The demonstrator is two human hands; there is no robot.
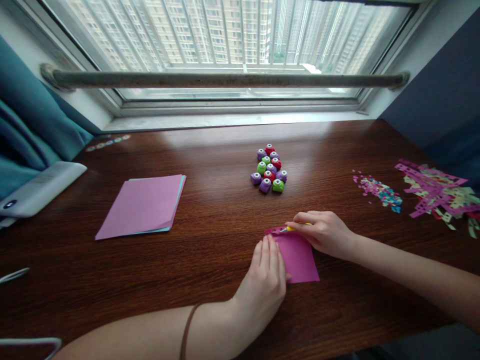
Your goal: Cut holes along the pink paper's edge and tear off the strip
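1. A small square sheet of magenta paper (298, 257) lies flat on the dark, glossy wood-grain tabletop (210, 220), near the front edge and a little right of the middle.
2. The left hand (264, 285) rests palm down on the sheet's left edge, its fingers (267, 252) straight and held together, pressing the paper flat rather than gripping it. A thin brown band circles the left forearm.
3. The right hand (324, 232) sits at the sheet's far edge, its fingers curled over a small yellow object (289, 228) that bites that edge; only a sliver of yellow shows, so its shape cannot be told. The paper's far edge there looks notched with small cut-outs.
4. Beyond the hands, towards the middle of the tabletop, a tight cluster of small rounded plastic punches (269, 170) in purple, green and red stands touching one another.
5. Left of centre lies a neat stack of square paper sheets (142, 205), pink on top with a pale teal edge showing below.
6. Towards the right edge is a loose scatter of tiny multicoloured paper bits (378, 190), and beside it, at the right edge itself, a tangled heap of punched paper strips (437, 192), mostly magenta with pale green.
7. At the left edge a smooth white oblong device (37, 190) rests against teal fabric (33, 125).
8. Behind the far edge a grey metal rail (225, 80) crosses the window.
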